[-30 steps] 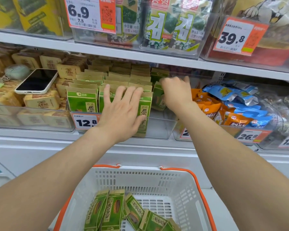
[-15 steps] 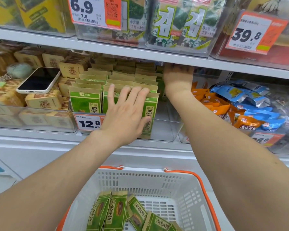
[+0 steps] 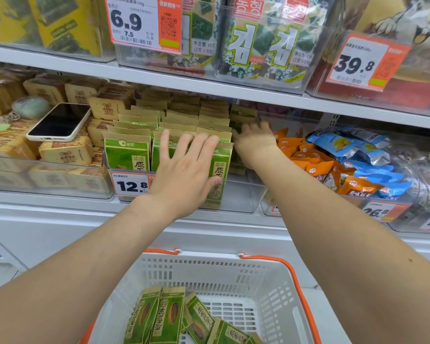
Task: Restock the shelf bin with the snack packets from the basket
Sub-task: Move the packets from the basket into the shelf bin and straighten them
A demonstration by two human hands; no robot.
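Left hand presses the front packets with straight fingers; on the blurred right hand their state is unclear.

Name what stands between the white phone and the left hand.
In the head view, upright green snack packets stand between the phone and the left hand.

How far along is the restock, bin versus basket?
Done: the shelf bin already holds rows of green packets. In hand: the left hand presses flat on the front row; the right hand, blurred, reaches in at the bin's right side. Left: several loose packets lie in the basket.
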